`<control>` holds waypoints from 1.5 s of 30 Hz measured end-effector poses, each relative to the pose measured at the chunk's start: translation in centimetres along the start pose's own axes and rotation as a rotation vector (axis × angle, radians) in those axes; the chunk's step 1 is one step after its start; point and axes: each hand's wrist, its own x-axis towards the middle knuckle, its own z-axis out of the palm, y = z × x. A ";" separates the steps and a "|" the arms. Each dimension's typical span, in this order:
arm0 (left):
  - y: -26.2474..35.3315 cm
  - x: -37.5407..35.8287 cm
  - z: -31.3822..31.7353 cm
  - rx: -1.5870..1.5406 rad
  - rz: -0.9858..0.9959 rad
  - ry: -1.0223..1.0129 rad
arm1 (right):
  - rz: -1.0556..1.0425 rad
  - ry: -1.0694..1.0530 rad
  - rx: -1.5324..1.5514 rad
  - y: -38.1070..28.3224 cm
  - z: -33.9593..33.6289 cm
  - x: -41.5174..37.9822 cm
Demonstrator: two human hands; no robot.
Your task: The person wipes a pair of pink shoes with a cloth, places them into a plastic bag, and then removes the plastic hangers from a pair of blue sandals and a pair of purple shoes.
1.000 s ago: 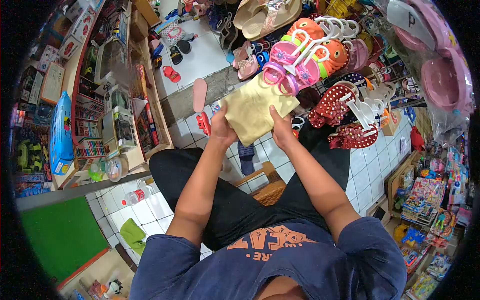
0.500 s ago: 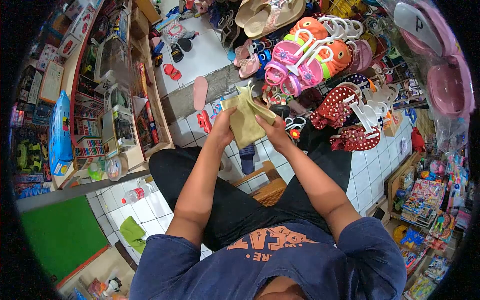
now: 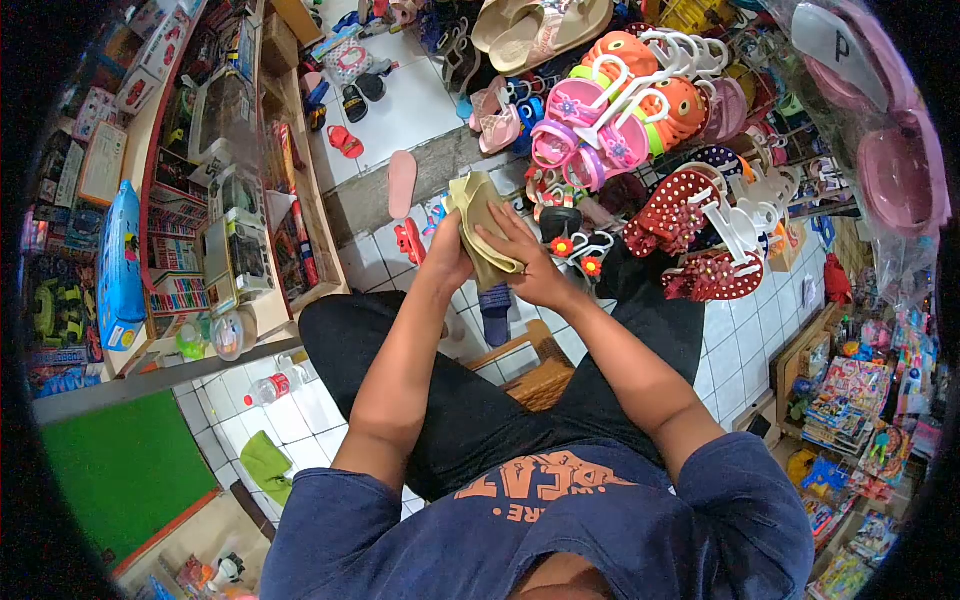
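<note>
A folded yellow-green cloth (image 3: 478, 225) is held up between my two hands, above the tiled floor and in front of my knees. My left hand (image 3: 450, 252) grips its left side, with the fingers mostly hidden behind it. My right hand (image 3: 530, 262) lies over the right side, fingers stretched across the fabric and pressing it together. The cloth's layers curl at the upper end. Just right of my right hand are small dark sandals with red flowers (image 3: 577, 255) on white hangers.
Colourful children's sandals on hangers (image 3: 605, 120) crowd the upper right, with red polka-dot shoes (image 3: 690, 225) below. A glass display case (image 3: 215, 180) stands on the left. A pink sole (image 3: 402, 185), a plastic bottle (image 3: 268, 389) and a green cloth (image 3: 264, 467) lie on the floor.
My hands have come closer together, and the cloth is folded narrower. My right hand has shifted from its right edge to lie across it, fingers now over the front.
</note>
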 end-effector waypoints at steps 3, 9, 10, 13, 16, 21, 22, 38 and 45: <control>0.1 -0.3 0.2 -0.013 0.006 -0.003 | -0.021 -0.003 -0.015 -0.2 0.1 0.0; 0.4 -0.4 0.3 -0.006 0.020 -0.031 | -0.047 -0.053 -0.128 -0.1 0.2 0.0; 0.4 -0.4 0.3 -0.018 0.017 -0.040 | -0.048 -0.072 -0.183 -0.1 0.2 0.0; 0.5 -0.8 0.4 -0.124 0.064 -0.138 | -0.034 -0.093 -0.176 -0.3 0.1 0.1; 0.1 -1.3 0.3 0.019 0.226 -0.201 | -0.096 -0.138 -0.251 -0.3 -0.7 0.4; 0.8 -1.1 0.9 0.181 0.252 -0.003 | -0.007 0.002 0.102 0.4 -1.2 0.1; 1.0 -1.0 0.8 0.171 0.245 -0.009 | 0.188 0.185 0.312 0.4 -0.7 0.2; 0.5 2.3 -2.6 0.710 0.435 0.246 | 0.841 0.063 1.035 2.2 -1.7 0.0; -0.3 -0.8 1.8 0.432 -0.156 -0.004 | 0.377 -0.157 0.249 -0.4 -0.5 0.2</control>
